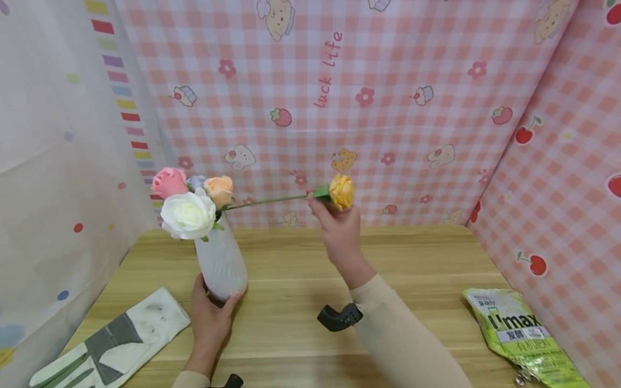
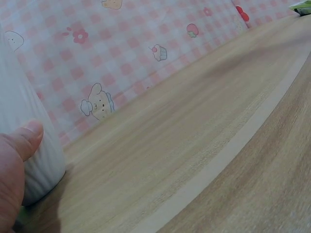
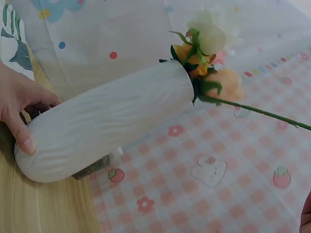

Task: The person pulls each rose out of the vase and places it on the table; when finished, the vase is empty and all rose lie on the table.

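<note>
A white ribbed vase [image 1: 220, 264] stands at the left of the table, its base at the tabletop. My left hand [image 1: 211, 323] grips it low down, thumb [image 2: 29, 138] against its side. From its mouth rise a pink rose [image 1: 170, 183], a white rose [image 1: 188, 214], a peach rose [image 1: 219, 189] and a bluish flower [image 1: 196, 182]. My right hand [image 1: 342, 234] pinches a yellow rose [image 1: 342, 192] just below its bloom. The rose's green stem [image 3: 262, 112] runs sideways to the vase mouth, its end hidden behind the peach rose.
A white and grey glove [image 1: 116, 339] lies at the table's left front. On the right lies a green printed bag [image 1: 524, 334]. Behind the vase, the right wrist view shows a small dark-green item [image 3: 95, 166]. Pink checked cloth [image 1: 412, 129] hangs along the back and right.
</note>
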`<state>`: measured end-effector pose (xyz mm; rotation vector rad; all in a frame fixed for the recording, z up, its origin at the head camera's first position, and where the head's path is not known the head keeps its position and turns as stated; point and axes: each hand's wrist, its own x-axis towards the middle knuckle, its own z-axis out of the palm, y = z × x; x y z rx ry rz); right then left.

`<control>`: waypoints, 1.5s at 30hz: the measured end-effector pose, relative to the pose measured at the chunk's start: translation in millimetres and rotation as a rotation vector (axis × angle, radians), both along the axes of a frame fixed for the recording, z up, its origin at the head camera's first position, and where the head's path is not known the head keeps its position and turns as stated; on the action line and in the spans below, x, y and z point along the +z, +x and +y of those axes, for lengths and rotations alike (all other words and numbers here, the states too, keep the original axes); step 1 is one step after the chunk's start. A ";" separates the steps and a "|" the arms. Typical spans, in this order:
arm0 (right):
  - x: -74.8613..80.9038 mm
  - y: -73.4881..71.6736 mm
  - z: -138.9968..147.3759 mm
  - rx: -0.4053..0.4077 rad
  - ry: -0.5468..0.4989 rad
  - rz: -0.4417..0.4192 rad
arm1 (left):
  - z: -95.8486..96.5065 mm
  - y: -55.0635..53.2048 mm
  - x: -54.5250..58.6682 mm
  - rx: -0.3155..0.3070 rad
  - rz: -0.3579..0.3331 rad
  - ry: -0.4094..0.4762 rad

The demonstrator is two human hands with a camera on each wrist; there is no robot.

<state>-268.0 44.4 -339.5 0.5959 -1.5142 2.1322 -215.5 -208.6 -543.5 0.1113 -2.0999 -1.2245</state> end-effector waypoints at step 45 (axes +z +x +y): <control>-131.8 31.4 230.7 -0.589 0.043 -0.424 | 0.1 2.2 1.6 -0.002 -0.103 0.044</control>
